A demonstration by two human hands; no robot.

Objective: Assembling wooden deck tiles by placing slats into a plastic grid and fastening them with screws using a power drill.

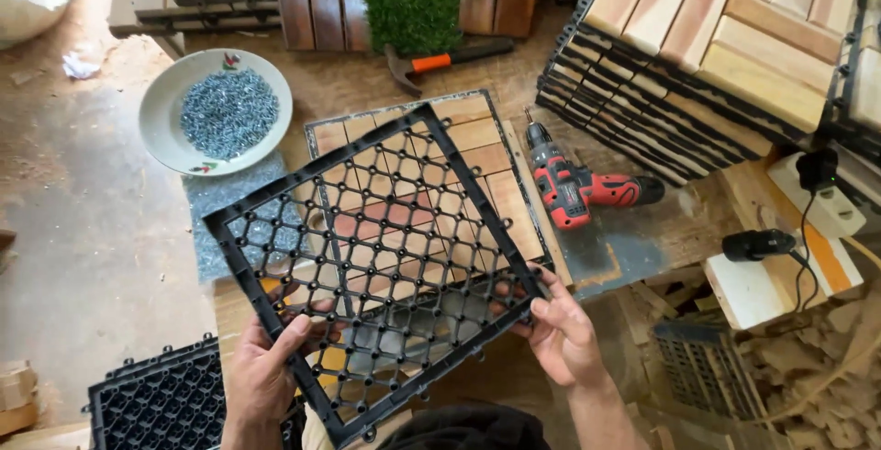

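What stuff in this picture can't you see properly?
Head view:
- Wooden tile: mostly hidden behind the black plastic grid.
- Left hand: palm hidden, wrist cut off by the bottom edge.
- Right hand: fingertips hidden behind the grid's frame.
- Screws in the bowl: too small to tell apart.
- Second grid: cut off at the bottom edge.

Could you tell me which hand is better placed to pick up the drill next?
Probably the right hand: the drill lies on its side of the grid; the left hand is on the far side.
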